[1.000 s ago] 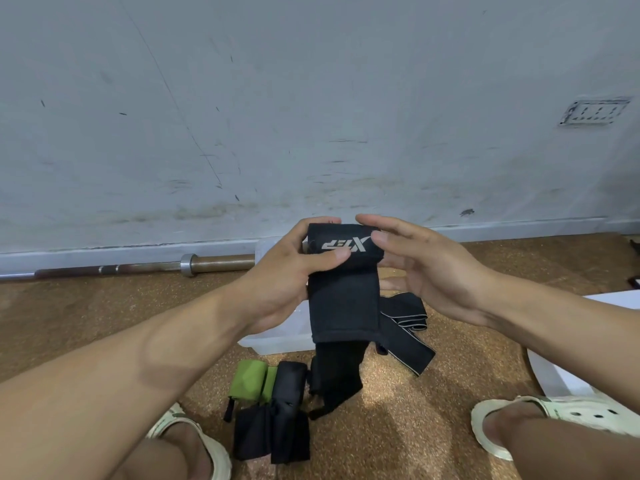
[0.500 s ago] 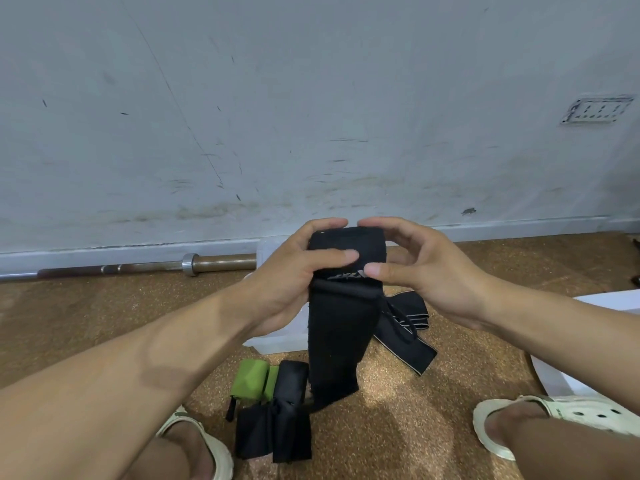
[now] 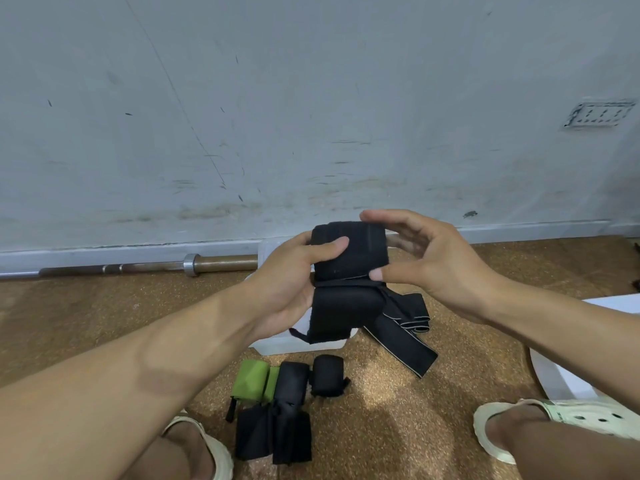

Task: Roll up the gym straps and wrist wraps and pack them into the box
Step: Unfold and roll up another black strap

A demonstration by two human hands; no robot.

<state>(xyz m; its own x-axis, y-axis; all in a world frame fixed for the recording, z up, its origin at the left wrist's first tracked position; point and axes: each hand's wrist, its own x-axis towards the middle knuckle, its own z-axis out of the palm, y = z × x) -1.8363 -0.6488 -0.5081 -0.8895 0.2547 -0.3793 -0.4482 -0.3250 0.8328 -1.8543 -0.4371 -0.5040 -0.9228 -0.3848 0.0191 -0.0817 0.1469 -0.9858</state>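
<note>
Both hands, left [image 3: 287, 285] and right [image 3: 433, 268], are gripping one black wrist wrap [image 3: 346, 282] with curled fingers above one white box [image 3: 277, 344], while one long strap [image 3: 405, 337] and one green roll [image 3: 251, 379] are lying on the floor.

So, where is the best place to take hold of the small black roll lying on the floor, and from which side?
Take the small black roll across its middle, coming from above. It lies free on the floor, its curved sides exposed, and the black wrap to its left is close.
</note>
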